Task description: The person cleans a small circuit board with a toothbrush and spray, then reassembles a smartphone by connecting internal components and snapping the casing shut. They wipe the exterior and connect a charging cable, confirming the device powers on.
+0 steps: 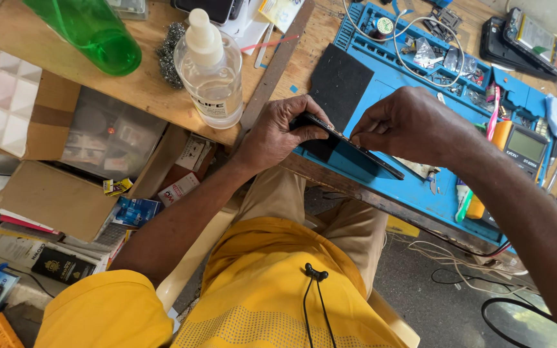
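A thin black phone (362, 152) is tilted on edge above the blue work mat (420, 193). My left hand (277, 132) grips its left end, fingers wrapped over the top. My right hand (402, 125) rests on the phone's upper edge near the middle, fingertips pinched against the edge; whether they hold a small tool is hidden. A black square pad (338, 84) lies on the mat just behind the phone.
A clear bottle with a white cap (211, 71) and a green bottle (91, 29) stand on the wooden bench at left. A multimeter (525, 147), small parts trays (433, 55) and another opened phone (530, 38) sit at right. Boxes and papers (59, 193) are piled below the bench.
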Demonstrator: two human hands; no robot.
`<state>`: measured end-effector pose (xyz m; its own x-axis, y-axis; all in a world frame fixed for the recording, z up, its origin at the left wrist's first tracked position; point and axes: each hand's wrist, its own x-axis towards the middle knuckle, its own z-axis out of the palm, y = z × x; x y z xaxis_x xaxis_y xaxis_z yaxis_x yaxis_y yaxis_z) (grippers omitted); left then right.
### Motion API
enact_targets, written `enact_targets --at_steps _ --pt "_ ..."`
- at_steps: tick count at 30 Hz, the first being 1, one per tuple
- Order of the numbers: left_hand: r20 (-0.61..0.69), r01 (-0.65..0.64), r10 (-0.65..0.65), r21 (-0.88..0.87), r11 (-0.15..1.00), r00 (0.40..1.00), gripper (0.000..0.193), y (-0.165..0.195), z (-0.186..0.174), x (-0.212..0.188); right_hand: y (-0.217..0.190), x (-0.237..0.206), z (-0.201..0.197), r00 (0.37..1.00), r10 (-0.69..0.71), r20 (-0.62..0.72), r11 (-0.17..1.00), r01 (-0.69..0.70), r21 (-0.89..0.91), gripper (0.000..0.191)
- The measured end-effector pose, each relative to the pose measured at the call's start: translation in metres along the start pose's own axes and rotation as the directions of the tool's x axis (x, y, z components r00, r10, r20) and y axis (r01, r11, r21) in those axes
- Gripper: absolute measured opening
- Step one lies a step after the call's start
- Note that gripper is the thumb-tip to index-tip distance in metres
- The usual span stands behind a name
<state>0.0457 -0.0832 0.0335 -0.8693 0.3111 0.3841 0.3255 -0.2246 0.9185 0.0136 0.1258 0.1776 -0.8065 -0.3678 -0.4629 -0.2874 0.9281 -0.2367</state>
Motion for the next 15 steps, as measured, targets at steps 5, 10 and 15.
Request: enact_targets --at_steps 5,10,15 --pt "-0.015 -0.008 0.008 0.048 0.999 1.0 0.014 -0.004 -0.001 0.001 -0.001 0.005 -0.002 0.999 -0.036 0.013 0.999 0.036 0.006 0.019" --pt "-0.014 -0.006 0.006 -0.01 1.0 1.0 0.013 -0.007 -0.001 0.004 0.001 0.01 -0.003 0.999 -0.031 0.024 0.999 0.031 -0.008 0.018" --pt "-0.023 -0.008 0.009 0.042 0.999 1.0 0.013 -0.007 -0.003 0.008 0.002 0.017 -0.008 0.998 -0.011 0.062 1.0 0.011 0.01 0.019"
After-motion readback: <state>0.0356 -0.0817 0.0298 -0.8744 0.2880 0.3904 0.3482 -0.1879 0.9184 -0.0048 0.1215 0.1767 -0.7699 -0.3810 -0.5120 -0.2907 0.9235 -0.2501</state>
